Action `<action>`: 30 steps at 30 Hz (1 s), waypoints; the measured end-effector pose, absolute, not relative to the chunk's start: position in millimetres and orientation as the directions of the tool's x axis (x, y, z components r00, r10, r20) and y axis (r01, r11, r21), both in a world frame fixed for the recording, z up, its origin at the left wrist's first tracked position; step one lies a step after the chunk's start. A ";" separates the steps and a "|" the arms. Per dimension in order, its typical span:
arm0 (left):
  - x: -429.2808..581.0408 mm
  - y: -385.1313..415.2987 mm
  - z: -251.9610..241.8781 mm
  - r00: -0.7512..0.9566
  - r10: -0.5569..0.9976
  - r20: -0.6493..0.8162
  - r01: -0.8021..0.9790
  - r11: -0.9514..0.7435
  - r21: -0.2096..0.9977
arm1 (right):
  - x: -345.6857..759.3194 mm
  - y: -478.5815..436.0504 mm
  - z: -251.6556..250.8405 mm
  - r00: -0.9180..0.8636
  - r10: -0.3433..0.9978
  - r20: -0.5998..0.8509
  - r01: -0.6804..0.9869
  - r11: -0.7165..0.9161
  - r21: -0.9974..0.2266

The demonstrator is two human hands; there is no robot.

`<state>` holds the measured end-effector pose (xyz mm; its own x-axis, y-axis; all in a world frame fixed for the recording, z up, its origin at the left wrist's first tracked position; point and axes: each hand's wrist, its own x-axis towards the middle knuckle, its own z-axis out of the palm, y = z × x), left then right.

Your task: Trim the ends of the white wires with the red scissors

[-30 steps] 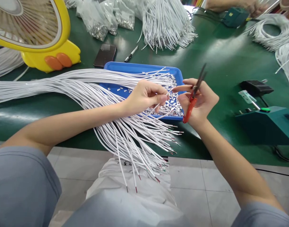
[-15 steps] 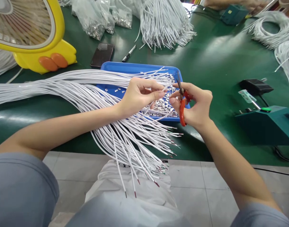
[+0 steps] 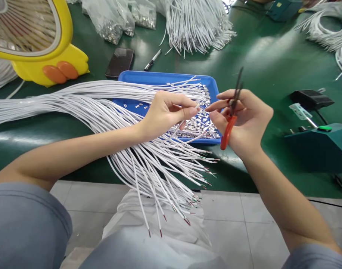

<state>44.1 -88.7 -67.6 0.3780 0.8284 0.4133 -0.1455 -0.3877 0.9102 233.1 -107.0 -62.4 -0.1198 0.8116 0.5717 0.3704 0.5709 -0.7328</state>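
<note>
Over the blue tray (image 3: 148, 77), my left hand (image 3: 162, 114) pinches the end of a white cable (image 3: 179, 127) between thumb and fingers. My right hand (image 3: 251, 123) has red-handled scissors (image 3: 228, 133) hooked in it, the blades pointing up. Its thumb and forefinger tips come close to the pinched cable end; whether they touch it is hard to tell. Small silvery metal pieces (image 3: 203, 121) lie loose in the tray. A thick bundle of white cables (image 3: 89, 110) crosses in from the left, partly under my left forearm, many ends showing coloured inner wires.
A yellow fan (image 3: 52, 67) stands at the back left. Behind the tray are a dark phone (image 3: 120, 62), a pen (image 3: 152, 60), bags of metal parts (image 3: 112, 31) and another cable bunch (image 3: 196, 30). At right sit a green machine (image 3: 322, 145) and coiled cables (image 3: 322, 28).
My right hand has moved right, away from my left hand, and the scissors have tilted rightward with it. My left hand keeps its pinch on the cable. The view has shifted slightly.
</note>
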 end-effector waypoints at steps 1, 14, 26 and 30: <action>44.0 -89.5 -66.7 0.403 0.820 0.407 -0.141 -0.384 0.912 | 232.3 -107.5 -62.5 -0.111 0.811 0.574 0.321 0.576 -0.752; 46.3 -90.1 -65.6 0.621 0.721 0.309 -0.113 -0.308 0.945 | 226.6 -107.4 -69.7 -0.153 0.798 0.583 0.157 0.602 -0.783; 46.1 -91.9 -65.0 0.632 0.728 0.264 -0.082 -0.276 0.958 | 221.4 -108.9 -69.6 -0.107 0.759 0.642 0.063 0.650 -0.757; 46.1 -92.2 -65.6 0.635 0.721 0.278 -0.112 -0.270 0.956 | 221.6 -109.1 -69.4 -0.100 0.777 0.622 0.125 0.630 -0.767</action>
